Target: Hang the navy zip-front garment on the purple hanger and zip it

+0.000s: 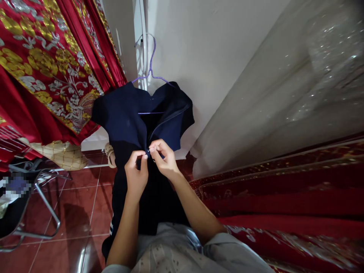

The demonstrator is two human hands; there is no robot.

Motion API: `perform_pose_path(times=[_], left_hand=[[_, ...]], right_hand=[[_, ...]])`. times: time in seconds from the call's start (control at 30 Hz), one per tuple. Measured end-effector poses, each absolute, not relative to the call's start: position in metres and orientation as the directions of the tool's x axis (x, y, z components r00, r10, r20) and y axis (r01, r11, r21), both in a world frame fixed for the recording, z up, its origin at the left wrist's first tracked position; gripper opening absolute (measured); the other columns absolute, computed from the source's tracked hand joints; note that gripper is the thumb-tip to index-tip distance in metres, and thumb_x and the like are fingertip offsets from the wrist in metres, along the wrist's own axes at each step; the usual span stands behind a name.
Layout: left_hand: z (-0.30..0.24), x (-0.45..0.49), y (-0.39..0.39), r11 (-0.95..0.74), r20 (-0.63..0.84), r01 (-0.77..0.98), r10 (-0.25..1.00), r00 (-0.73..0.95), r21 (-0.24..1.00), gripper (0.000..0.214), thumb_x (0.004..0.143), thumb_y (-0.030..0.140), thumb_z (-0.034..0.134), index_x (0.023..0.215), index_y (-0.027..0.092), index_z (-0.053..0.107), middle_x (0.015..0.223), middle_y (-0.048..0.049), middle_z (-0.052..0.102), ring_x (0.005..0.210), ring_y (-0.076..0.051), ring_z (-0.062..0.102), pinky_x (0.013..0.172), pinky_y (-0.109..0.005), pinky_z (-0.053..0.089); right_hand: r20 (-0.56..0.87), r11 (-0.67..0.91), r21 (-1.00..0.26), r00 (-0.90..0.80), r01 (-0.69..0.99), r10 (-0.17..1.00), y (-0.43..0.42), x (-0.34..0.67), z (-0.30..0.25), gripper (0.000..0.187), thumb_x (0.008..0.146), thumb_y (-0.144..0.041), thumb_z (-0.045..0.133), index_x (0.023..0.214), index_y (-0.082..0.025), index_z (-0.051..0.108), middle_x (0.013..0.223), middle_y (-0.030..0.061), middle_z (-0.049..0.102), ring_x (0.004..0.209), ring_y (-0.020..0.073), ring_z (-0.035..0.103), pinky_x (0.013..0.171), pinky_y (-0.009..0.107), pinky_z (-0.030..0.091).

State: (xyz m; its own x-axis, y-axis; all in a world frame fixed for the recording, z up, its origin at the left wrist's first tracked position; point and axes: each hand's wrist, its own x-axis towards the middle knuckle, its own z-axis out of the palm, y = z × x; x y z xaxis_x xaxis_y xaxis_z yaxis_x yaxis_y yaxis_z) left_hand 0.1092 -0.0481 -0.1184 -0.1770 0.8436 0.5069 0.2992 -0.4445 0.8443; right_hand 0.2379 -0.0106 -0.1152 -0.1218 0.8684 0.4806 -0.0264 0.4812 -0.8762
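A dark navy short-sleeved dress (pixel 125 113) hangs on a purple wire hanger (pixel 151 68) in front of me, its front zip open in a V from the collar down. At the bottom of that V, my left hand (pixel 137 172) pinches the fabric edge beside the zip between thumb and fingers. Just to its right, my right hand (pixel 164 157) pinches a small shiny zip pull (pixel 148 150). Both hands are close together at chest height of the garment. Its lower part falls in dark shadow behind my forearms.
Red cloth with gold and silver embroidery (pixel 51 64) hangs at the left. A black chair with a metal frame (pixel 47 204) stands on red floor tiles (pixel 76 216). Pale sparkly fabric (pixel 256 102) and red draped cloth (pixel 278 197) fill the right side.
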Motion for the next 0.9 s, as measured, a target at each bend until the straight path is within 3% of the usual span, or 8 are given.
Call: perform_pose_path(times=[0.13,0.27,0.57,0.67,0.73,0.9], left_hand=[[-0.119,0.108,-0.052,-0.396,0.444,0.264,0.881,-0.160,0.880,0.014,0.101,0.031,0.056,0.098,0.018,0.063,0.089,-0.0035,0.066,0.086,-0.017,0.065,0.081,-0.026,0.050],[-0.111,0.111,-0.060,-0.346,0.372,0.204,0.922,-0.106,0.916,0.015,0.102,0.033,0.054,0.099,0.019,0.060,0.085,-0.0019,0.062,0.080,-0.016,0.062,0.076,-0.025,0.048],[-0.112,0.124,-0.059,-0.339,0.363,0.231,0.929,-0.070,0.912,0.016,0.103,0.033,0.051,0.100,0.019,0.059,0.090,-0.0040,0.065,0.084,-0.017,0.064,0.078,-0.026,0.051],[-0.110,0.126,-0.060,-0.375,0.396,0.249,0.918,-0.038,0.893,0.016,0.103,0.032,0.052,0.099,0.018,0.060,0.092,-0.0046,0.066,0.086,-0.017,0.064,0.082,-0.026,0.050],[-0.107,0.126,-0.062,-0.403,0.426,0.269,0.904,-0.029,0.875,0.015,0.102,0.030,0.054,0.097,0.018,0.060,0.093,-0.0053,0.067,0.088,-0.018,0.065,0.084,-0.027,0.050],[-0.110,0.132,-0.063,-0.418,0.443,0.361,0.896,0.015,0.833,0.012,0.102,0.024,0.053,0.095,0.019,0.061,0.092,-0.0064,0.067,0.088,-0.019,0.065,0.083,-0.029,0.050]], right_hand=[[0.325,0.290,-0.939,-0.203,-0.184,0.924,-0.019,0.232,-0.117,0.026,0.099,-0.047,0.055,0.095,-0.022,0.053,0.062,-0.0062,0.044,0.053,0.0094,0.038,0.054,0.024,0.031],[0.244,0.201,-0.934,-0.115,-0.294,0.963,-0.034,0.226,-0.120,0.029,0.092,-0.050,0.062,0.094,-0.023,0.052,0.055,-0.0083,0.045,0.049,0.0098,0.040,0.052,0.024,0.034],[0.254,0.275,-0.951,0.149,-0.142,0.956,-0.041,0.227,-0.124,0.025,0.091,-0.047,0.064,0.092,-0.023,0.059,0.061,-0.0048,0.050,0.052,0.0111,0.044,0.051,0.025,0.037],[0.321,0.337,-0.938,0.156,-0.085,0.934,-0.038,0.236,-0.123,0.022,0.095,-0.044,0.062,0.094,-0.022,0.059,0.067,-0.0030,0.053,0.055,0.0108,0.045,0.053,0.026,0.037],[0.438,0.452,-0.891,0.177,-0.045,0.881,-0.025,0.244,-0.110,0.021,0.097,-0.042,0.061,0.094,-0.021,0.060,0.070,-0.0021,0.053,0.056,0.0101,0.044,0.055,0.026,0.038],[0.755,0.742,-0.654,0.195,0.148,0.626,0.068,0.266,-0.037,0.034,0.101,-0.052,0.054,0.094,-0.019,0.057,0.081,0.0002,0.056,0.067,0.0105,0.055,0.062,0.027,0.046]])
